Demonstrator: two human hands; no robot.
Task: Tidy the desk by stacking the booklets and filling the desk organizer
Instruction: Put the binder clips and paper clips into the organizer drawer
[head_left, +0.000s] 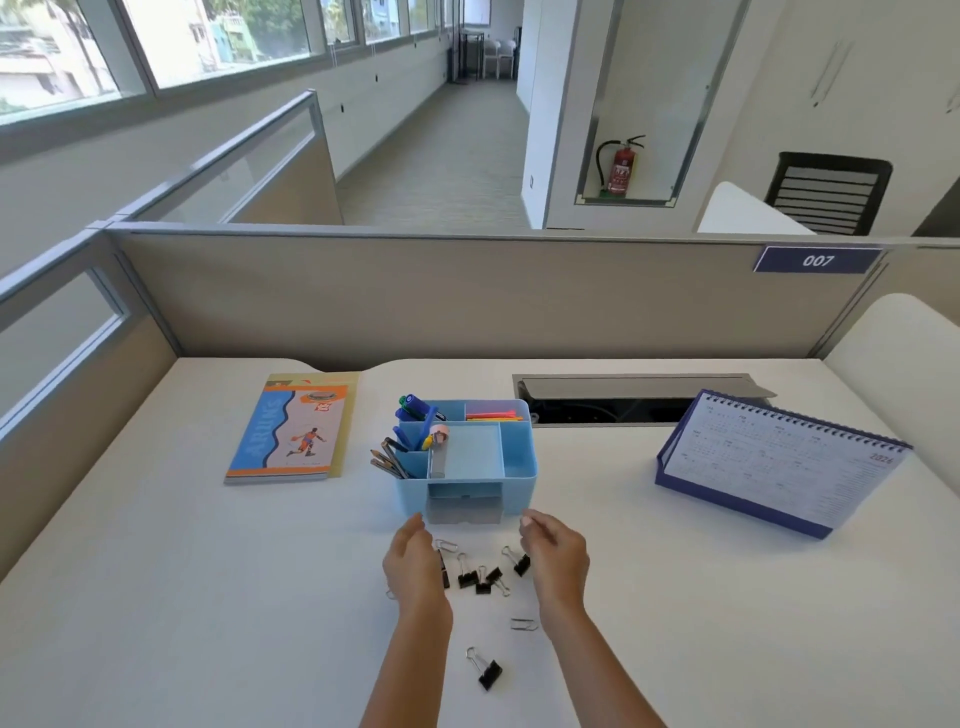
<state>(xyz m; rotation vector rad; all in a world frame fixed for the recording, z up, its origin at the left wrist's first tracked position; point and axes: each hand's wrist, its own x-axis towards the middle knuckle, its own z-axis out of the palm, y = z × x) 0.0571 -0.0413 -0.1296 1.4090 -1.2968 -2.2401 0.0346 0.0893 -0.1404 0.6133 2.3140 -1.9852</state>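
Organizer: light blue plastic desk organizer (519, 467), mid white bench (208, 597).
Booklets: blue-orange stacked booklets (291, 431), to its left.
Hands: left hand (413, 564) and right hand (553, 551) loosely curled, empty, flanking the small black metal binder clips (480, 577).

The desk (156, 597) was smooth, matt white. At twelve o'clock the organizer (519, 493) was glossy pale-blue plastic; the binder clips (467, 578) before it had shiny metal wire handles.

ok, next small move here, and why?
Probably bring the left hand and right hand together to scoop the binder clips lying between them. They sit loose on the desk just in front of the blue organizer, whose large middle compartment shows bare floor. One stray binder clip lies nearer the person.
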